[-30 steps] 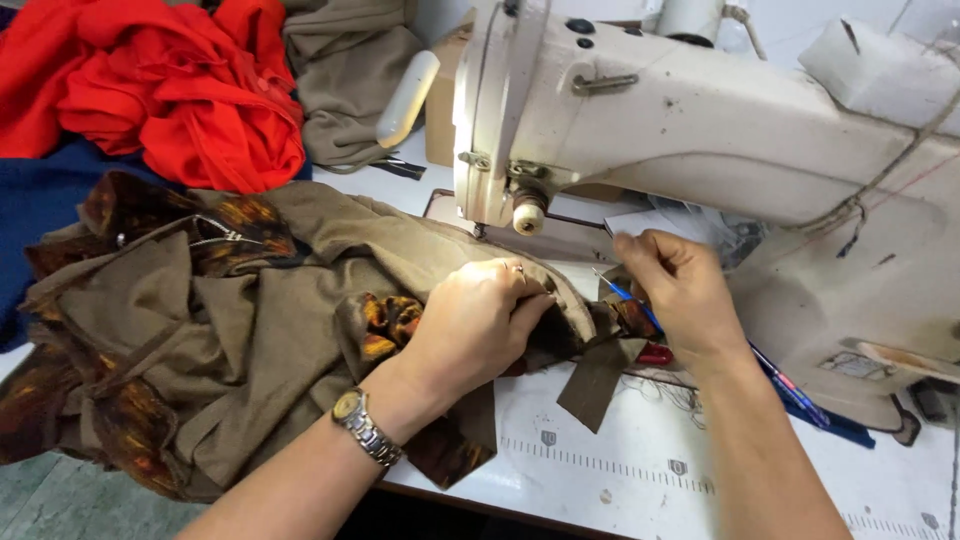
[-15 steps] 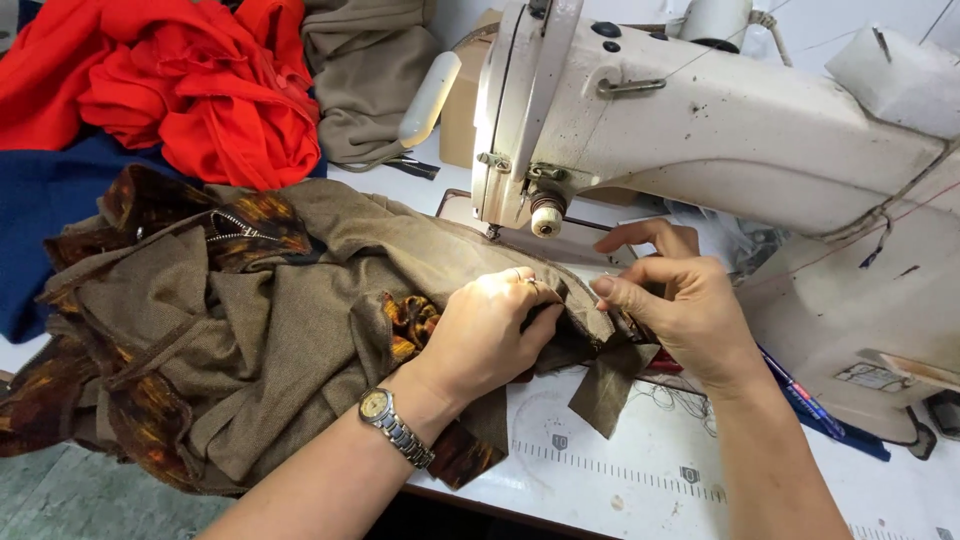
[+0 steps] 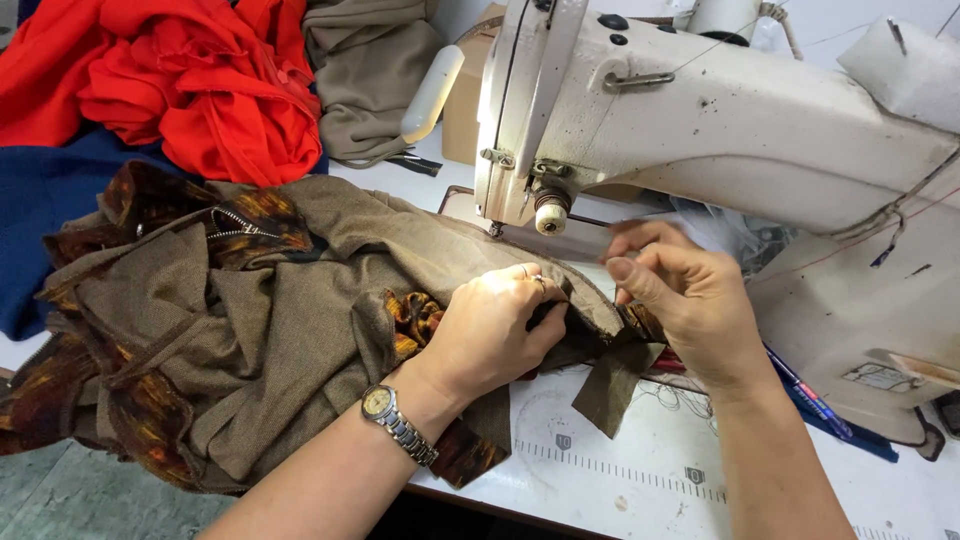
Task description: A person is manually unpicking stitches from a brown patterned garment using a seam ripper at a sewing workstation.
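A brown woven garment (image 3: 270,300) with a dark orange-patterned lining and a metal zipper (image 3: 228,226) lies bunched on the white sewing table (image 3: 620,470). My left hand (image 3: 495,325), with a wristwatch (image 3: 398,424) on its wrist, presses down and grips a fold of the garment in front of the sewing machine (image 3: 720,120). Just to its right, my right hand (image 3: 685,295) pinches the edge of the same fabric, fingers curled, below the machine's arm. A small brown flap (image 3: 610,385) hangs out between the two hands. The needle area (image 3: 495,230) sits just behind my left hand.
A heap of red cloth (image 3: 190,80) and a folded taupe cloth (image 3: 365,70) lie at the back left, over blue fabric (image 3: 40,220). A cardboard box (image 3: 462,100) stands behind the machine head. Blue pens (image 3: 810,400) lie by the machine's base. Ruler markings run along the table's front edge.
The view has shifted left and closer. My right hand moved up from the flap and a blue pen to the fabric edge under the machine arm; my left hand kept its hold.
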